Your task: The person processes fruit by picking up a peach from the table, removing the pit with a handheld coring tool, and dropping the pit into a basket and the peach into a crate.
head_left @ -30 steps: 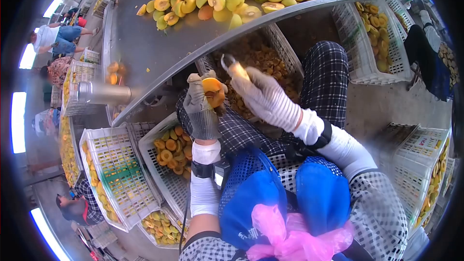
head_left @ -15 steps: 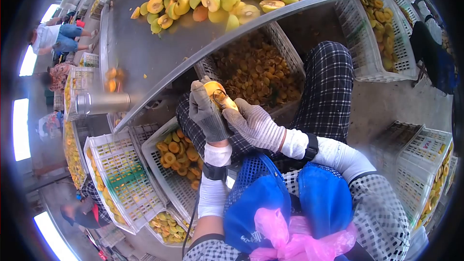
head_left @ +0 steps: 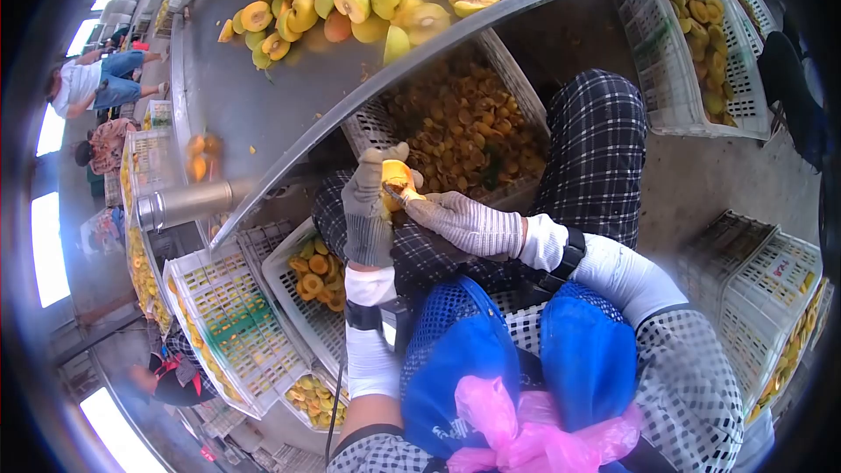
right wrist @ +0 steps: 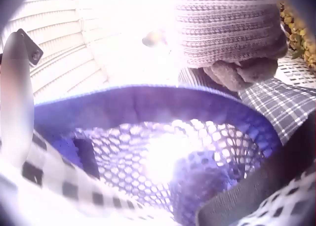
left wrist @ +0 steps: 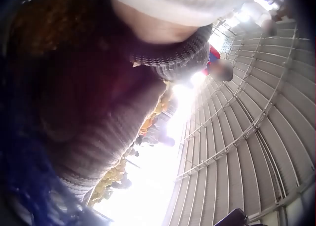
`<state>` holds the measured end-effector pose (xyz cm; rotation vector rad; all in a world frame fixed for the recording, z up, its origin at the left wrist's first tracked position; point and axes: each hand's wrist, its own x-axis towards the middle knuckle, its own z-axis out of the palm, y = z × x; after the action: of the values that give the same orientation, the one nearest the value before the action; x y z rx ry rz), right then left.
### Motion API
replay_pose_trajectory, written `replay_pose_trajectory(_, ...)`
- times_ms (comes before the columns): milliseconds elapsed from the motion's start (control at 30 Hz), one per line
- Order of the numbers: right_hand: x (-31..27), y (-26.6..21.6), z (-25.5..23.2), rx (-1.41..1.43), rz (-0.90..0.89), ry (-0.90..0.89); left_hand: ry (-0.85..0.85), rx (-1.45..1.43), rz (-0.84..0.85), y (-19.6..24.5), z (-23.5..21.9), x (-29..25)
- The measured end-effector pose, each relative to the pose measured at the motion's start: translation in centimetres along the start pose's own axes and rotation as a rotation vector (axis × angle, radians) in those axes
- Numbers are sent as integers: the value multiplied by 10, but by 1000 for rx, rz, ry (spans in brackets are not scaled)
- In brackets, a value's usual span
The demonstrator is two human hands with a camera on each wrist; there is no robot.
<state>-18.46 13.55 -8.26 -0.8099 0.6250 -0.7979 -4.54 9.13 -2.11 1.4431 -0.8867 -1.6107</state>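
Note:
Over the lap in the head view, my gloved left hand (head_left: pixel 368 215) grips a halved peach (head_left: pixel 397 173), its cut orange side turned toward the right hand. My right hand (head_left: pixel 473 223), in a striped knit glove, holds a short pale-handled tool (head_left: pixel 410 195) with a thin curved metal end, which is at the peach's cut face. The two hands are close together. In the left wrist view the left glove (left wrist: pixel 113 132) is dark and hides the peach. Ribbed glove (right wrist: pixel 229 31) fills the top of the right wrist view; the tool is hidden there.
A metal table (head_left: pixel 307 96) carries a heap of halved peaches (head_left: pixel 350 4). Below its edge stands a crate (head_left: pixel 517 74) of orange scraps. Another crate (head_left: pixel 328 333) with pitted halves is by the left knee; more fruit crates (head_left: pixel 648 61) stand right. A steel flask (head_left: pixel 188 204) lies left.
The right hand, with the tool raised apart a second ago, has come left and down to the peach in the left hand. The tool's end has since stayed at the cut face.

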Motion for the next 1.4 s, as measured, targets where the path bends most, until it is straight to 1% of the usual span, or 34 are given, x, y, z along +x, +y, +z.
replay_pose_trajectory(33,-2,-6,-1,3,3,0,2,0,-4,-5,0,0)
replay_pose_trajectory(100,-5,-23,-8,331,484,-211,94,56,248,-17,5,5)
replay_pose_trajectory(133,-8,-22,-5,331,485,-207,168,60,318,-20,8,3)
replay_pose_trajectory(167,-10,-19,0,529,462,-265,165,60,316,-22,11,1)
replay_pose_trajectory(200,-12,-19,3,722,432,-324,165,-10,329,-22,16,0)
replay_pose_trajectory(233,-12,-17,1,719,430,-322,166,-80,341,-20,20,-1)
replay_pose_trajectory(267,-12,-13,-2,831,407,-418,125,-48,298,-11,25,-7)
replay_pose_trajectory(300,-11,-11,-3,940,384,-517,125,-50,302,-11,25,-8)
replay_pose_trajectory(367,-9,-7,-1,942,370,-550,112,-265,88,-7,24,-8)
replay_pose_trajectory(400,-9,-2,1,938,329,-607,135,-166,123,-4,17,-12)
replay_pose_trajectory(433,-9,1,2,936,290,-663,190,-256,141,-12,-2,-5)
replay_pose_trajectory(467,-12,1,1,934,328,-558,273,-181,124,-6,-28,-15)
replay_pose_trajectory(500,-13,0,-3,923,328,-566,399,31,249,-3,-46,-33)
replay_pose_trajectory(533,-11,-2,-7,983,350,-448,512,218,78,7,-82,-41)
replay_pose_trajectory(567,-8,-4,-9,1044,364,-327,538,1175,18,7,-138,-38)
replay_pose_trajectory(600,-5,-6,-10,1010,421,-180,416,1487,129,16,-150,-60)
replay_pose_trajectory(633,-3,-6,-8,1011,423,-184,420,1489,126,22,-161,-53)
replay_pose_trajectory(700,2,-10,-4,871,461,34,662,1344,417,33,-177,-28)
replay_pose_trajectory(767,1,-15,-4,746,451,36,483,1640,936,60,-154,21)
replay_pose_trajectory(833,-1,-30,-4,674,443,99,374,1523,1216,95,-87,75)
replay_pose_trajectory(867,0,-27,-4,594,419,157,353,1584,1389,101,-75,113)
replay_pose_trajectory(900,2,-23,-4,515,391,212,306,1421,1255,113,-44,134)
replay_pose_trajectory(933,4,-23,-5,440,380,248,203,1482,1007,123,-23,154)
replay_pose_trajectory(967,6,-23,-5,367,372,293,79,1487,1005,126,-13,183)
replay_pose_trajectory(1000,8,-23,-4,334,354,330,-69,1431,1086,128,-2,203)
replay_pose_trajectory(1033,10,-25,-5,315,353,314,-129,1496,1059,119,3,221)
replay_pose_trajectory(1067,11,-26,-6,323,348,319,-97,1544,1109,120,11,224)
replay_pose_trajectory(1100,12,-27,-6,336,345,326,-78,1547,1110,121,12,223)
replay_pose_trajectory(1167,16,-28,-7,291,339,332,-69,1716,674,134,22,202)
replay_pose_trajectory(1233,16,-30,-4,243,364,310,-33,1670,688,126,14,201)
replay_pose_trajectory(1300,15,-26,1,245,350,287,24,1469,615,120,14,190)
replay_pose_trajectory(1333,14,-24,4,259,339,270,126,1403,684,104,9,198)
replay_pose_trajectory(1367,12,-22,7,245,343,265,140,1394,685,98,6,197)
replay_pose_trajectory(1400,11,-22,10,223,304,291,109,1314,593,93,0,195)
